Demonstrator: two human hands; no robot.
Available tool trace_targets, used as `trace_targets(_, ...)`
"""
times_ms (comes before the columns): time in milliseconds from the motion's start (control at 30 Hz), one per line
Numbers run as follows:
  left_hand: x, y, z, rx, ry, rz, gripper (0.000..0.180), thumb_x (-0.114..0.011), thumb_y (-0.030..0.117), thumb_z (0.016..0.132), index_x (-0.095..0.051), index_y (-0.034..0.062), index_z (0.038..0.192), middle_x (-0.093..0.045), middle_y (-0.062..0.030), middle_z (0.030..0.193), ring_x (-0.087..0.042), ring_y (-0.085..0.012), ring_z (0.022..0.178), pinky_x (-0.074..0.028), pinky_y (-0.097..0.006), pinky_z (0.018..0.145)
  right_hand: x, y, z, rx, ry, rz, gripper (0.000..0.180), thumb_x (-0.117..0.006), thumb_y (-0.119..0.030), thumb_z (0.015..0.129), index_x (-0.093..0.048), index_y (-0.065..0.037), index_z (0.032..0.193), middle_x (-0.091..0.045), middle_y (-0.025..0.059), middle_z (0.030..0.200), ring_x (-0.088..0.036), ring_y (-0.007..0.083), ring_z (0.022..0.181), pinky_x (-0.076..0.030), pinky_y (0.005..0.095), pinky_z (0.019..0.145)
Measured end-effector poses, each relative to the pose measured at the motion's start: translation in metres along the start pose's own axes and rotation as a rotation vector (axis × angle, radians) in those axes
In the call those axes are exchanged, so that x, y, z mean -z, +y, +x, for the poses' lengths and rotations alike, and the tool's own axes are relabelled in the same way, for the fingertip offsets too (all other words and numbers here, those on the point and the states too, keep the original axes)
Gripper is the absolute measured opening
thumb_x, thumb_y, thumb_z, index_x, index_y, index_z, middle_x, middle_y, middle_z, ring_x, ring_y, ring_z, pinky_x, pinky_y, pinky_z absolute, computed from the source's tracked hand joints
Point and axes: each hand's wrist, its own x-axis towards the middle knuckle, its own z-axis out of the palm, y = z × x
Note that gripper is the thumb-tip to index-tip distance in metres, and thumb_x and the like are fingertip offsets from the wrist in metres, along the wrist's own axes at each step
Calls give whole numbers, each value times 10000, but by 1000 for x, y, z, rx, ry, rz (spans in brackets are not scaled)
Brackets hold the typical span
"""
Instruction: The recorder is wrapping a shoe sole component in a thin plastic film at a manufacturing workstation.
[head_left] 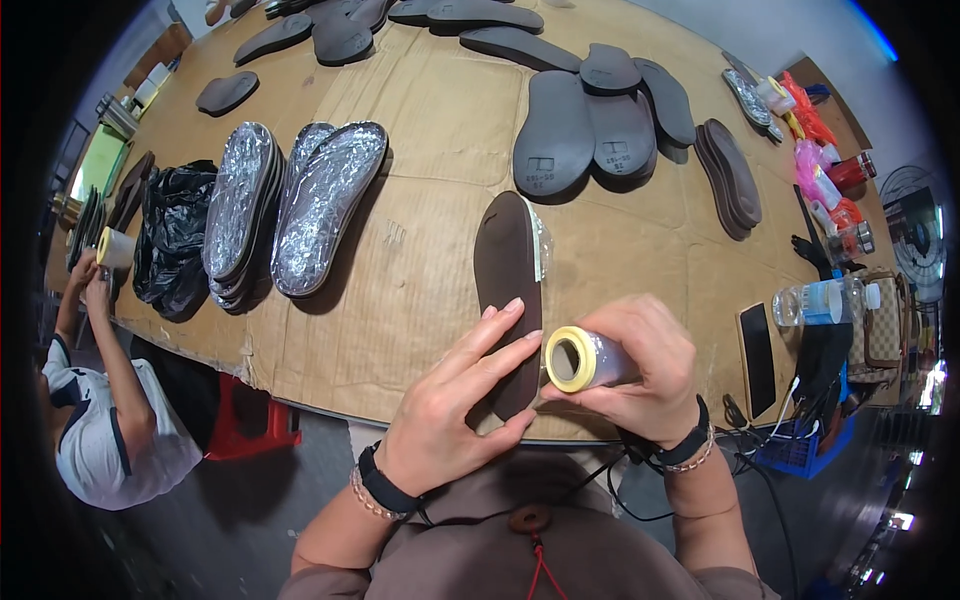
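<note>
Some wrinkle risk if tension's uneven: left hand (443,402) flat on the brown sole (506,262), right hand (652,368) wrapped round the film roll (604,361).

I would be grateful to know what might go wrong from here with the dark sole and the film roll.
The clear film looks crinkled along the sole's right side, so it might crease further.

The sole's near end lies close to the table's front edge; if the left hand laid on it pushes, it may slip off.

The right hand grips the roll, which could roll away if let go.
</note>
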Motion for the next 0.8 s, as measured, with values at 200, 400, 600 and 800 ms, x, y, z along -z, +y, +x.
trace_targets(200, -1, 1, 0, 10, -4, 14, 724, -877, 31, 750, -643, 54, 1434, -509, -204, 1584, -522, -362, 1451, -464, -419, 1164, -3, 0, 0, -13, -15, -63, 529, -935, -388, 674, -714, -61, 1026, -683, 94, 932, -663, 306, 814, -515, 407, 707)
trace_targets(400, 0, 1, 0, 16, -13, 11, 723, -876, 26, 749, -643, 55, 1433, -511, -200, 1584, -527, -356, 1447, -468, -412, 1158, -5, 0, 1, -14, -32, -107, 520, -916, -408, 697, -711, -61, 1025, -677, 99, 944, -660, 315, 832, -516, 417, 718)
trace_targets(600, 1, -2, 1, 46, 20, -19, 616, -842, 56, 780, -612, 49, 1351, -524, -195, 1535, -583, -389, 1352, -552, -424, 1055, -5, -1, 7, -35, -85, -120, 585, -946, -401, 667, -689, -43, 1052, -692, 108, 914, -666, 326, 807, -519, 407, 712)
trace_targets(800, -1, 7, 6, 202, 90, -38, 634, -828, 88, 800, -523, 25, 1353, -555, -200, 1355, -664, -350, 1096, -587, -416, 923, -6, 0, 8, 0, -176, -148, 600, -886, -478, 735, -668, -53, 1099, -668, 110, 911, -653, 336, 824, -499, 423, 744)
